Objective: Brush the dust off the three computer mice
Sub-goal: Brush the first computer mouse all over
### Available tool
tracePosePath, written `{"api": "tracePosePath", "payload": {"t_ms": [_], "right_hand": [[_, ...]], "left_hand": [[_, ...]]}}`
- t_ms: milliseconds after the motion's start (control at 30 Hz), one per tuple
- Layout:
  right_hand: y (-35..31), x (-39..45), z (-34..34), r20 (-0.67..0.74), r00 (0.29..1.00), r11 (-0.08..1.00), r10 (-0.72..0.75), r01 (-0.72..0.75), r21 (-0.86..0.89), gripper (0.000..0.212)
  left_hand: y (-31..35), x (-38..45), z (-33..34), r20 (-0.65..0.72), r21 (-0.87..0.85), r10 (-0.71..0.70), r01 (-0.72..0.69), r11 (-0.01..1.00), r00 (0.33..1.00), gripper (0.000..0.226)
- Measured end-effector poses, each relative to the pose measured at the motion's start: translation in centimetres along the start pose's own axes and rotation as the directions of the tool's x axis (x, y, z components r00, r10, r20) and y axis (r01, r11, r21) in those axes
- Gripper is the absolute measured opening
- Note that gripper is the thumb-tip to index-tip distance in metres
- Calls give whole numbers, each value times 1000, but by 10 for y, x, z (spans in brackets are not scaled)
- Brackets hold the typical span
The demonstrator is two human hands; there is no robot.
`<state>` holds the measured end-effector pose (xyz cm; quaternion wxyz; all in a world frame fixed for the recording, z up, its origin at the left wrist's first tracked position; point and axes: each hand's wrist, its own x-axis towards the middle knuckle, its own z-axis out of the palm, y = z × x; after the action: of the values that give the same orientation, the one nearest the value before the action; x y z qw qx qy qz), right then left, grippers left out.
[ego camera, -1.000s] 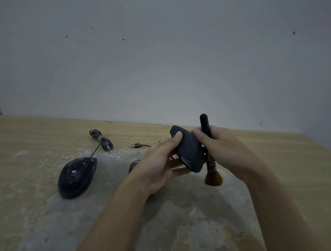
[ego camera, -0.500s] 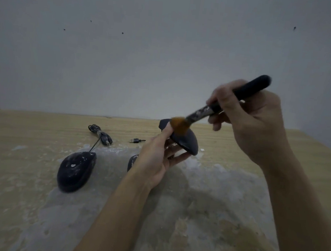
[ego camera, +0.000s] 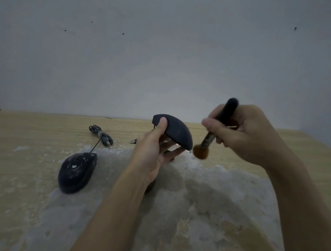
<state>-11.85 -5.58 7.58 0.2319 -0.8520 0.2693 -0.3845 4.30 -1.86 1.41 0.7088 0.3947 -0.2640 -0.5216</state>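
Observation:
My left hand holds a dark mouse up above the table, thumb on its top and fingers beneath. My right hand grips a brush by its black handle. The brown bristles point down and touch the mouse's lower right end. A second dark mouse, speckled with white dust, lies on the table at the left, its cord running back to a coiled bundle. A third mouse is almost wholly hidden under my left wrist.
The wooden table carries a wide patch of white dust in its middle. A small USB plug lies behind my left hand. A plain grey wall stands close behind the table's far edge.
The brush has swept from the mouse's upper left side down to its lower right end. My right hand has dropped and the handle has swung more upright.

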Motion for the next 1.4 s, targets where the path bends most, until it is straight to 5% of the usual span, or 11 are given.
{"api": "tracePosePath", "payload": {"t_ms": [133, 233, 300, 433, 533, 600, 700, 933, 1100, 1233, 1400], "right_hand": [[-10, 1, 2, -89, 986, 947, -143, 163, 277, 16], [-3, 1, 7, 43, 998, 991, -42, 36, 132, 17], [0, 1, 2, -7, 1000, 999, -14, 14, 52, 16], [-8, 0, 0, -65, 992, 968, -105, 117, 224, 16], [-1, 0, 5, 56, 998, 996, -12, 7, 83, 16], [5, 1, 0, 1, 1000, 999, 15, -15, -43, 15], [0, 2, -3, -176, 982, 990, -72, 91, 105, 16], [-4, 5, 16, -230, 964, 981, -135, 163, 107, 10], [-7, 4, 18, -90, 987, 991, -130, 133, 27, 17], [-9, 4, 15, -193, 961, 978, -199, 208, 30, 11], [0, 1, 4, -38, 999, 996, -22, 18, -92, 18]], "left_hand": [[-1, -2, 2, 20, 50, 34, -35, 998, 999, 32], [-6, -2, 1, -6, 81, 24, -24, 996, 1000, 38], [-8, -1, 1, -8, 74, 15, -15, 997, 1000, 37], [-8, -1, 1, 6, 99, 37, -37, 994, 999, 34], [-8, -1, 2, 16, 115, 40, -42, 993, 999, 35], [-8, -2, 2, 20, 106, 46, -48, 993, 999, 33], [-7, -2, 4, 37, 145, 74, -79, 986, 997, 30], [-8, -2, 2, 37, 129, 68, -73, 989, 997, 31], [-7, -1, 0, 19, 155, 90, -92, 984, 996, 33], [-10, -2, 2, 46, 177, 75, -82, 981, 996, 32], [-10, 1, -2, -5, 112, 68, -67, 991, 998, 35]]}}
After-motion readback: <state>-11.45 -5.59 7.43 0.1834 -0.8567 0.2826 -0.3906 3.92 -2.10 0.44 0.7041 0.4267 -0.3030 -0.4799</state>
